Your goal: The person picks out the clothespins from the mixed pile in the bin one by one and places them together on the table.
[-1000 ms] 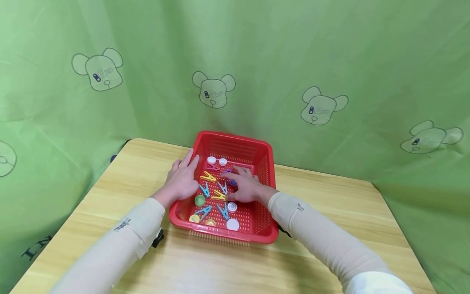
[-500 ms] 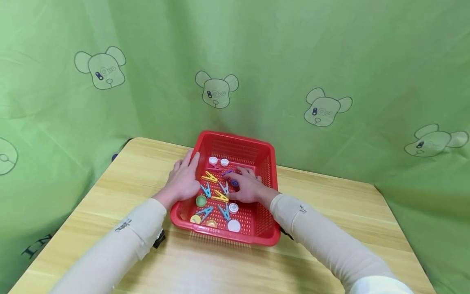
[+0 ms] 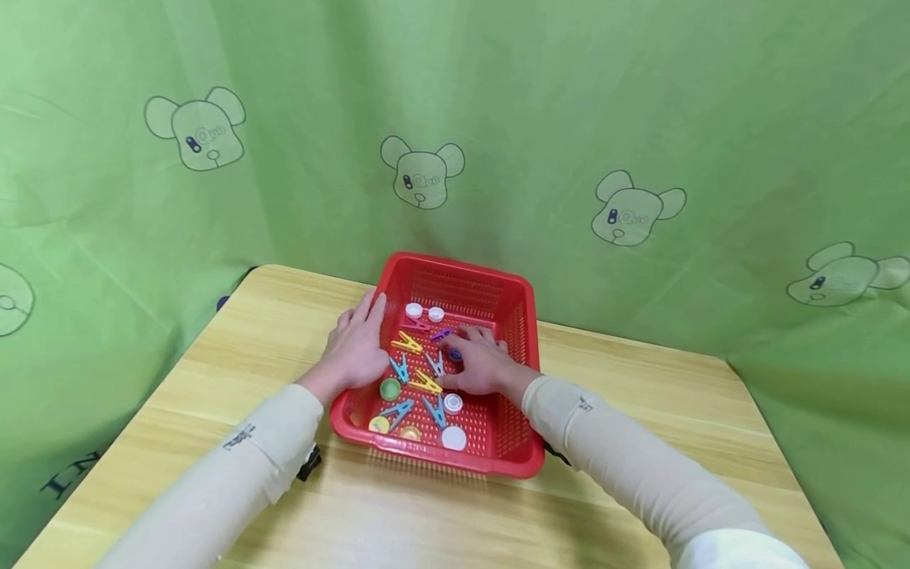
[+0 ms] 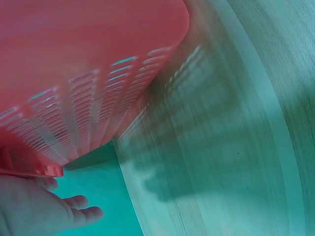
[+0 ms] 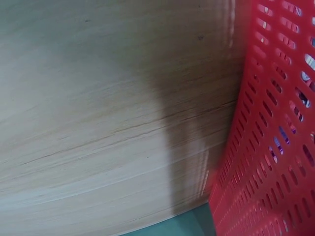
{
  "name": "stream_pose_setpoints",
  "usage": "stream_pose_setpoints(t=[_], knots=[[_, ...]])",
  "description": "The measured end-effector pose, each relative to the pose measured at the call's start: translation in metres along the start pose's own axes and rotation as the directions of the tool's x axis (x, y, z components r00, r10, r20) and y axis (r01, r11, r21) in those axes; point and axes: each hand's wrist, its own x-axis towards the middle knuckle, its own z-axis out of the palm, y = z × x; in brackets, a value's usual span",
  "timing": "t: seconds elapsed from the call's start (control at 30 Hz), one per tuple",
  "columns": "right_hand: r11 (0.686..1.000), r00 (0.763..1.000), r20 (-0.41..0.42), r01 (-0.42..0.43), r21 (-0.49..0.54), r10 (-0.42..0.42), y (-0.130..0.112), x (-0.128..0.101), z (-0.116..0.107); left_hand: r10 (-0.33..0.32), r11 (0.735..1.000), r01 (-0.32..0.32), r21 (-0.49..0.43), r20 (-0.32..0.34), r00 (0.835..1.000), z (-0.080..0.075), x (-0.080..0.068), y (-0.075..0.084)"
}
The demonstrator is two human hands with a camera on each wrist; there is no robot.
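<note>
We're looking down at a red basket (image 3: 522, 348) sitting on a wooden table (image 3: 249, 332), with both hands at it. Our left hand (image 3: 355, 352) is resting flat on the basket's left rim, fingers straight and gripping nothing; the left wrist view is catching just its fingertips (image 4: 81, 214) under the rim. Our right hand (image 3: 479, 365) is down inside the basket, fingers curled over a dark blue cap (image 3: 455, 354) that's peeking out just under the fingertips. Whether the fingers are actually pinching it or only touching it, we can't tell from here (the hand is covering most of it).

Right beside that hand, toward the left one, a grey clothespin (image 3: 435, 363) and a yellow clothespin (image 3: 425, 382) are lying. A second yellow clothespin (image 3: 406, 343) is lying closer to the left hand's fingers, with a blue clothespin (image 3: 400, 369) and a green cap (image 3: 389, 388) just below them. Past the right fingertips, two white caps (image 3: 414, 310) are sitting near the far wall. Near the right wrist, another white cap (image 3: 453, 437) is lying by the front wall.
</note>
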Motion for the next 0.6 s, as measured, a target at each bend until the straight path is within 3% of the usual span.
stream_pose_setpoints(t=[0.6], knots=[[0.998,0.999,-0.022,0.049,-0.041,-0.049,0.0005,-0.0028,0.0000,0.006,1.000,-0.006,0.000,0.004,1.000,0.0006,-0.0016,0.0018]])
